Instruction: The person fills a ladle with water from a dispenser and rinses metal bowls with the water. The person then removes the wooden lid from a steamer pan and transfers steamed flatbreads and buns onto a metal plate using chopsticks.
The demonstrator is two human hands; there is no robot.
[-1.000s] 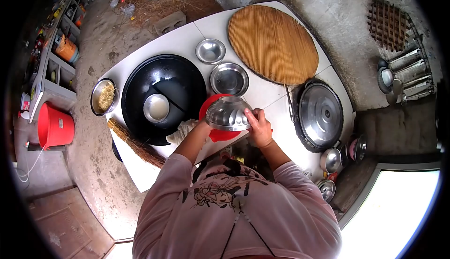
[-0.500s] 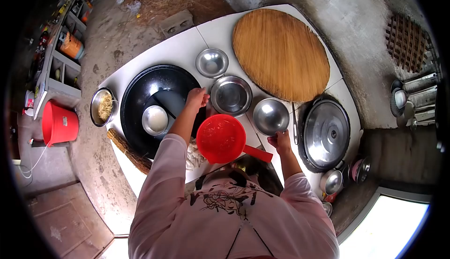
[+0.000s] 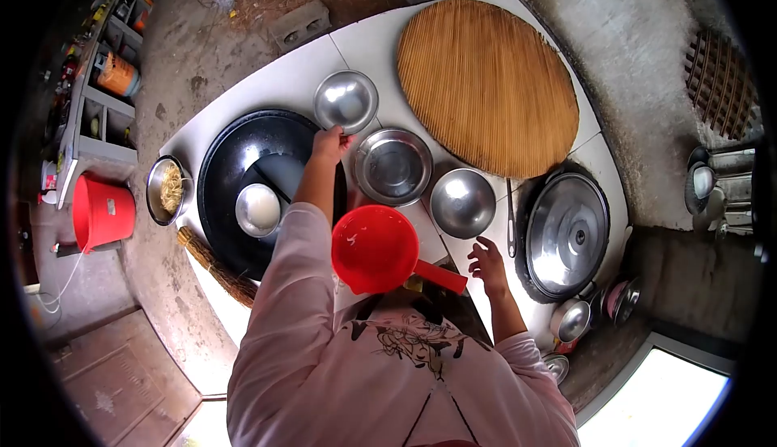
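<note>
My left hand (image 3: 330,144) pinches the near rim of a small steel bowl (image 3: 346,101) beside the large black wok (image 3: 218,156). My right hand (image 3: 487,262) has its fingers apart and holds nothing, just below a steel bowl (image 3: 463,203) on the white tiled counter (image 3: 243,95). Between my arms is a red plastic ladle (image 3: 375,249), its handle pointing right. A wider steel basin (image 3: 393,167) sits between the two bowls. Inside the wok rests a metal bowl (image 3: 258,210) with whitish contents.
A round wooden lid (image 3: 488,87) lies at the back right, a lidded pan (image 3: 568,235) at the right. A bowl of straw-coloured strands (image 3: 170,190) and a straw brush (image 3: 217,267) are at the left edge. A red bucket (image 3: 104,213) stands farther left.
My right hand has put down the steel bowl and let go. My left hand has moved away from the bowl it shared with my right and now grips the small bowl, shifted slightly left.
</note>
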